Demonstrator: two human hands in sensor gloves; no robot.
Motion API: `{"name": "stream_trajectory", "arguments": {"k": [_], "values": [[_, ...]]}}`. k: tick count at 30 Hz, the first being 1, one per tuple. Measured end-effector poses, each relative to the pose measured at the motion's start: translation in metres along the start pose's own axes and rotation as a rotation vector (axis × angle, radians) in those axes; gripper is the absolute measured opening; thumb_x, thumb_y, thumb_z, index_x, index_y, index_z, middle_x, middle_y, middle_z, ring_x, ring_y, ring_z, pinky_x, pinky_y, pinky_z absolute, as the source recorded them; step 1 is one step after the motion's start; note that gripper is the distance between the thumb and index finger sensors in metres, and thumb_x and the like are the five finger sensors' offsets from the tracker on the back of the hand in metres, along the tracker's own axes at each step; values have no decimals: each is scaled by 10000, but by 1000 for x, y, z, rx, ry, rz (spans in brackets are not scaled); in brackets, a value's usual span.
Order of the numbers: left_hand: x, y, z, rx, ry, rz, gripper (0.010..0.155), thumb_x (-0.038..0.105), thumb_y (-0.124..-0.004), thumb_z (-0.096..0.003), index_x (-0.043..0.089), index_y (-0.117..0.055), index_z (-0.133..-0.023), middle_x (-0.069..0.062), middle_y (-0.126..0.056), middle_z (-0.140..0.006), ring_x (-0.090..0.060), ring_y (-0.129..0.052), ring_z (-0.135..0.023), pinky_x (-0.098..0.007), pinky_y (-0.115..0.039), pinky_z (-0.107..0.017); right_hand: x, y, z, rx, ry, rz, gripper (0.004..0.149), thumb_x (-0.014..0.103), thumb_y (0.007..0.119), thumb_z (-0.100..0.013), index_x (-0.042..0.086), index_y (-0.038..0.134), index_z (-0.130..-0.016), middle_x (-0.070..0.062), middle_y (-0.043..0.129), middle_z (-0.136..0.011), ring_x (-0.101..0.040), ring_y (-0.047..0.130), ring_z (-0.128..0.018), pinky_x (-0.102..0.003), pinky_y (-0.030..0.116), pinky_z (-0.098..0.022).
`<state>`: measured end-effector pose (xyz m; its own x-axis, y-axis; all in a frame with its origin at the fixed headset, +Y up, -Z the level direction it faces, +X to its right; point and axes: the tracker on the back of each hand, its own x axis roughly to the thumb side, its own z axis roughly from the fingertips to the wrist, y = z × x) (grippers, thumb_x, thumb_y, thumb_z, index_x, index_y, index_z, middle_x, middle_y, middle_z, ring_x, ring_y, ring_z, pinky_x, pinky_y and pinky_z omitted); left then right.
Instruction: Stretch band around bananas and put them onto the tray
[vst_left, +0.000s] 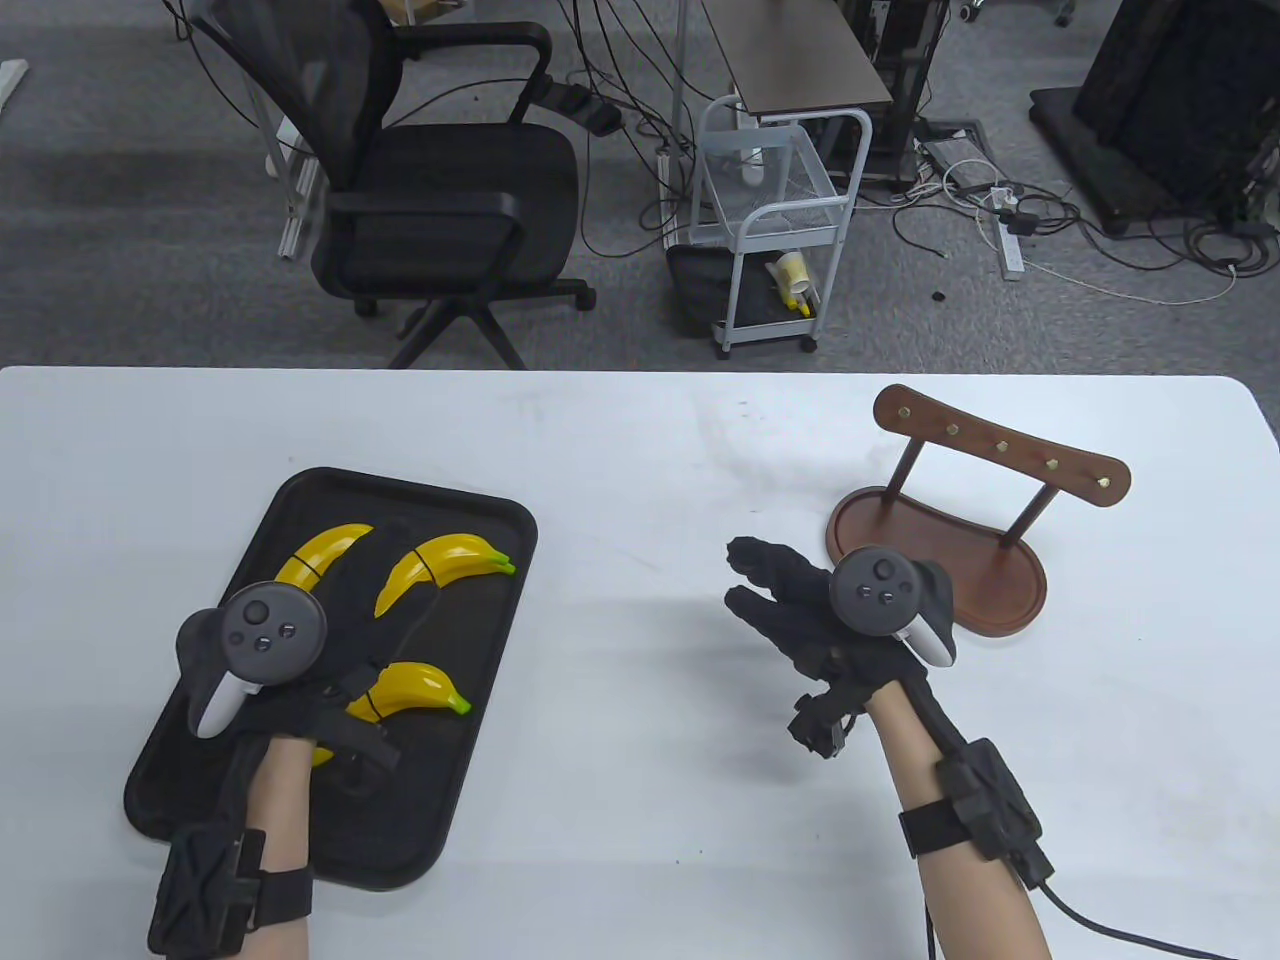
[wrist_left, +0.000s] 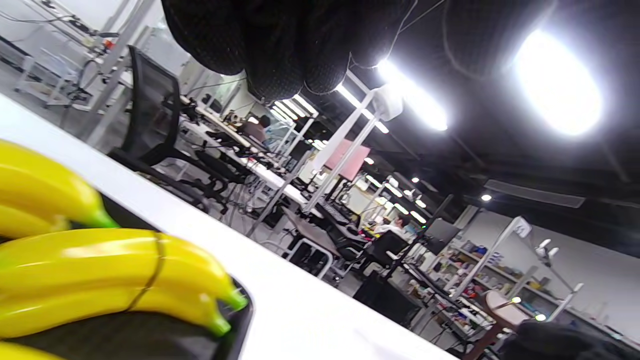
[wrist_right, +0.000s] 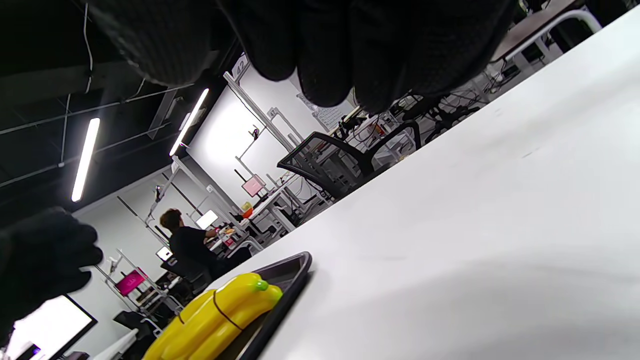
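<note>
A black tray (vst_left: 300, 810) lies at the left of the table and holds three bunches of yellow toy bananas. One bunch (vst_left: 325, 555) lies at the back left, one (vst_left: 445, 565) at the back right, one (vst_left: 410, 690) nearer me. Each has a thin dark band around it. My left hand (vst_left: 365, 585) hovers over the tray between the bunches, fingers relaxed, holding nothing. The left wrist view shows a banded pair (wrist_left: 115, 280) close below its fingers (wrist_left: 280, 50). My right hand (vst_left: 765, 585) hangs over bare table right of the tray, fingers loosely bent and empty. The right wrist view shows a banded bunch (wrist_right: 220, 310) on the tray (wrist_right: 285, 280).
A brown wooden stand (vst_left: 940, 570) with an oval base and a pegged crossbar stands just right of my right hand. Beyond the white table's far edge (vst_left: 640, 372) are an office chair (vst_left: 440, 200), a white cart (vst_left: 775, 230) and floor cables.
</note>
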<state>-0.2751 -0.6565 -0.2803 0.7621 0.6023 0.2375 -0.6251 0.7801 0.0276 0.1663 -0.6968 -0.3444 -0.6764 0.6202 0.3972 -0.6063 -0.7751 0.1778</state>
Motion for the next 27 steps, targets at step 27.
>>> {"name": "stream_trajectory", "arguments": {"k": [27], "values": [[44,-67,-38,-9,51,-405,703,607,-490,-582,284,-346,-1189,-72,-345,-1315,-443,-382,-1206,-679,-382,-801,18,10,5,-132,131,588,774,611,455,-588,156,288,-1192,-246,210,-1219,-540,193,-1071,-764,405,-661]]}}
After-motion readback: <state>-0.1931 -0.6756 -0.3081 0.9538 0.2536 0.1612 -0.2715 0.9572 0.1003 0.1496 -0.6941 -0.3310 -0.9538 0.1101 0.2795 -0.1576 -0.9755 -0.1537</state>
